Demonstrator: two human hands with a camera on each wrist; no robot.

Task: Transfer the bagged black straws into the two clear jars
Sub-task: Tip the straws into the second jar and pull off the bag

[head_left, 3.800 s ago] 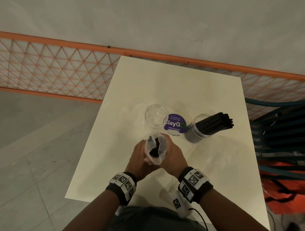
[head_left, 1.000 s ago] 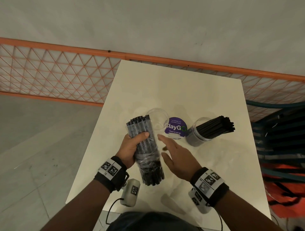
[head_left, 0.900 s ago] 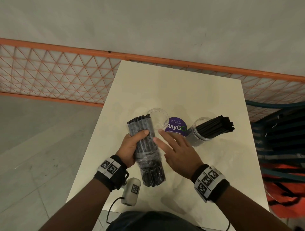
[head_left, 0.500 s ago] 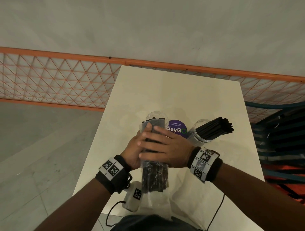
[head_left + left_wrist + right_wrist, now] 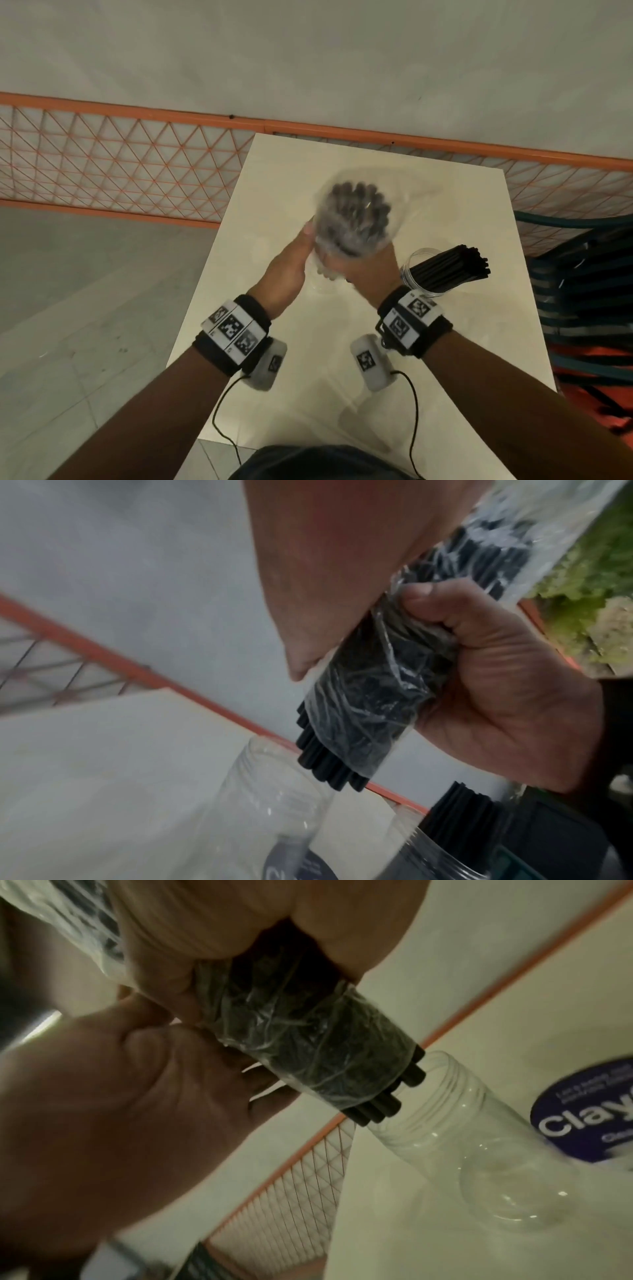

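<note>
Clear plastic bag (image 5: 356, 219) of black straws (image 5: 329, 764) is gripped upright between both hands above a white table (image 5: 445, 212). Right hand (image 5: 507, 696) has its fingers curled tight round the crinkled wrap, while the left hand (image 5: 287, 270) clasps the opposite side. Bare straw ends poke from the bag's lower opening just above the mouth of an empty clear jar (image 5: 462, 1150). Beside it, a second jar (image 5: 421, 274) already holds straws.

Purple round label (image 5: 589, 1112) reads "Clay" (rest cut off).
</note>
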